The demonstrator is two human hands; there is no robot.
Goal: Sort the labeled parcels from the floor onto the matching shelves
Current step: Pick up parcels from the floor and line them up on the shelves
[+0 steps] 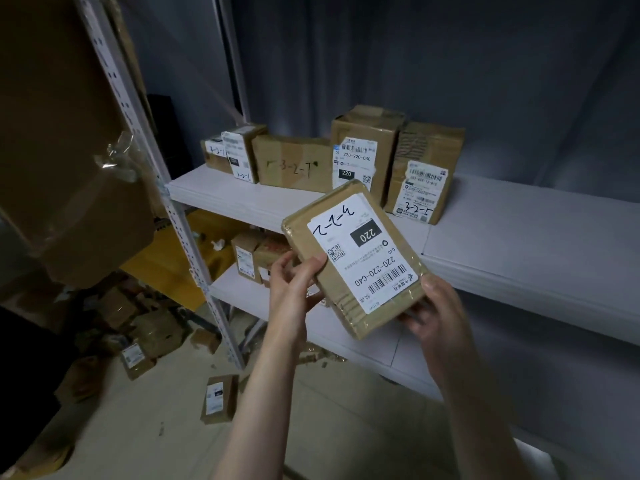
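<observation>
Left hand (pixel 294 282) first: fingers curled round the near-left edge of the flat parcel (pixel 353 258), thumb laid on top. Across at four o'clock of the parcel, the right hand (pixel 438 306) cups the lower-right corner, fingers underneath, thumb on the edge. So that's two hands on one parcel, held tilted in mid-air at dead centre, in front of the upper shelf (pixel 242 195) and clear of it.

Trouble ahead? Its label (pixel 360 251) faces the camera upside down, so the handwritten code could be misread and the parcel shelved wrongly; I can't read it for certain. The wrap looks like glossy tape, and edge grips like these could slip. Push in too far and the tall box (pixel 363 147) at twelve o'clock may topple.

The count: five boxes on that upper shelf, at least two on the lower shelf (pixel 346 341) at nine o'clock, partly hidden, and the floor pile (pixel 138 341) at eight o'clock is too jumbled to number.
</observation>
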